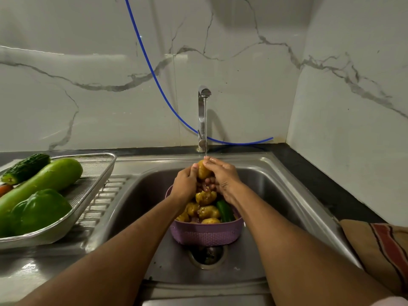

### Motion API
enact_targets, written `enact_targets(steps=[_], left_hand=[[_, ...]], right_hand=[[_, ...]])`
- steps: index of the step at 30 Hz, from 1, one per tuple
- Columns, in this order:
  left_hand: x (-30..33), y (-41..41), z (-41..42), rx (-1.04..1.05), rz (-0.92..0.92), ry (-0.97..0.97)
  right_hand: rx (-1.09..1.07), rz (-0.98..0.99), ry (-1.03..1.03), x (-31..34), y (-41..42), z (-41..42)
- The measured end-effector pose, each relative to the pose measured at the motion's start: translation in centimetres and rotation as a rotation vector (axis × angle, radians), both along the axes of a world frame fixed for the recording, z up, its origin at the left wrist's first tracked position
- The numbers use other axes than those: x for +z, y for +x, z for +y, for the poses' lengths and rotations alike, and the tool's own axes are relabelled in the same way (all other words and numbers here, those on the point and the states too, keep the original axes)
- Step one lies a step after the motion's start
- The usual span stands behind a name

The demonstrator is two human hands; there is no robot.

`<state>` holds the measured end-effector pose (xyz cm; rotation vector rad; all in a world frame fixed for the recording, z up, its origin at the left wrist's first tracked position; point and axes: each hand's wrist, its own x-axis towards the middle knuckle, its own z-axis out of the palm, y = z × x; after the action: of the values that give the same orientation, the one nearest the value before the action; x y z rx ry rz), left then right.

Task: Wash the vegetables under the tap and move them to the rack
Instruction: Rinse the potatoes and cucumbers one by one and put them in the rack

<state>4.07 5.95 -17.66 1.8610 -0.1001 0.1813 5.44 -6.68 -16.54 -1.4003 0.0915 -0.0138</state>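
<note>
Both hands (204, 180) over steel sink (265, 173) — marble-veined walls (88, 62).

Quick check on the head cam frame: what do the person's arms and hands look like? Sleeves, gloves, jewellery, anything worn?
Both forearms are bare up to the frame edge: no sleeves and no watch in view. The left hand and right hand are ungloved and look wet. No rings or bands are visible. A bit of pale pink fabric shows at the bottom right corner.

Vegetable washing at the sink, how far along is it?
Done: a bitter gourd, bottle gourd, green pepper and part of a carrot lie on the rack. In hand: left hand and right hand hold a potato under the tap. Left: potatoes and a green vegetable in the purple basket.
</note>
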Motion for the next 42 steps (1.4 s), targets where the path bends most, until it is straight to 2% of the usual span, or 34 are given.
enact_targets(steps=[6,8,15,17,23,27,31,35,39,42], left_hand=[[-0.1,-0.8,-1.6,-0.116,0.03,0.035],[-0.1,-0.8,-1.9,-0.1,0.026,0.024],[0.2,0.2,-0.3,0.021,0.048,-0.008],[0.2,0.3,-0.3,0.018,0.071,-0.034],[0.1,-0.6,-1.3,-0.057,0.148,-0.104],[0.0,0.0,-1.0,-0.011,0.172,-0.146],[0.0,0.5,-0.1,0.042,0.166,-0.204],[-0.1,0.7,0.0,0.058,0.149,-0.256],[-0.1,0.5,-0.2,0.057,0.123,-0.254],[-0.2,0.4,-0.5,0.028,0.067,-0.163]], right_hand=[[-0.329,0.032,-0.084,-0.7,1.0,-0.1],[-0.297,0.041,-0.108,-0.7,0.8,-0.3],[0.037,0.029,-0.039,0.0,0.0,-0.4],[0.015,0.026,-0.065,-0.3,0.0,0.0],[-0.278,0.02,-0.197,-0.5,0.3,0.4],[-0.188,0.025,-0.175,-0.3,0.3,0.3],[-0.001,0.06,-0.011,0.4,-0.4,-0.2],[0.099,0.045,0.078,0.6,-0.6,-0.5],[0.053,0.013,0.066,0.6,-0.8,-0.4],[-0.061,0.005,0.04,0.6,-0.9,0.1]])
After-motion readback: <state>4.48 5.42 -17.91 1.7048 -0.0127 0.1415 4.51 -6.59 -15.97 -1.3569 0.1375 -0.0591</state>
